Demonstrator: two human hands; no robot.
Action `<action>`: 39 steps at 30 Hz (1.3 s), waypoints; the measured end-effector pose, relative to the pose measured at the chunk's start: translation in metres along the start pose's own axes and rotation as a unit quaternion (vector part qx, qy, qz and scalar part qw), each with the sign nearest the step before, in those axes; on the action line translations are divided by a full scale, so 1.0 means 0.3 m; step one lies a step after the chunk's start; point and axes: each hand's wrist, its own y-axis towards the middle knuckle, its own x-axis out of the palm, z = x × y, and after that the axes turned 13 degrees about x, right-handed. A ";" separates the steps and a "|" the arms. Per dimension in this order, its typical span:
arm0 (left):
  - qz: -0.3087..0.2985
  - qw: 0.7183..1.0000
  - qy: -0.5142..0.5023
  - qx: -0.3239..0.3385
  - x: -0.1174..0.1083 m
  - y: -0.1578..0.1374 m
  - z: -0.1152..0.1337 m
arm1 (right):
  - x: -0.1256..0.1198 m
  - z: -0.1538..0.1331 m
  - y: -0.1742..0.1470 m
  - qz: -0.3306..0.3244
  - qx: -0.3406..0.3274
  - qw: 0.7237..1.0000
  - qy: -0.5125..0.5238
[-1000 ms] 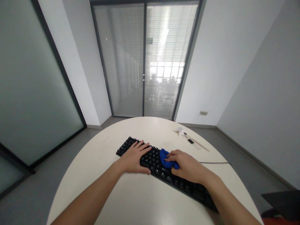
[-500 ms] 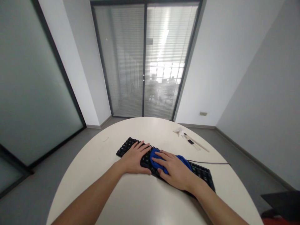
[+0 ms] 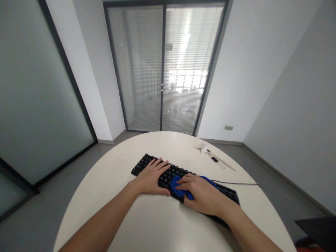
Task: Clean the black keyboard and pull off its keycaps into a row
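A black keyboard lies at a slant across the round white table. My left hand rests flat on its left part, fingers spread over the keys and thumb at the front edge. Under my right hand is a blue cloth, pressed against the keys right of the middle. The fingers of that hand are bent over the cloth, and a bit of blue also shows behind the knuckles. Hand and wrist hide part of the keyboard's right half.
A dark cable runs from the keyboard to the right table edge. Farther back on the table lie a crumpled white tissue, a thin stick and a small black item. A dark object juts in at lower right.
My right hand has drawn the cloth slightly toward me and its fingers have curled more, baring keys behind it. The left hand keeps its place on the keyboard.
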 end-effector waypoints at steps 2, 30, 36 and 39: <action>-0.001 1.000 -0.002 -0.002 -0.003 0.001 0.003 | -0.008 0.000 -0.006 -0.004 0.007 1.000 0.001; -0.005 1.000 0.000 0.005 -0.005 0.002 0.005 | 0.016 0.054 0.016 0.029 0.059 0.997 -0.028; -0.003 1.000 -0.001 0.001 0.000 0.000 -0.001 | 0.039 -0.026 0.011 0.019 0.068 0.993 -0.098; 0.002 1.000 -0.003 0.002 0.002 -0.001 0.001 | 0.045 -0.057 0.015 0.006 0.062 0.990 -0.124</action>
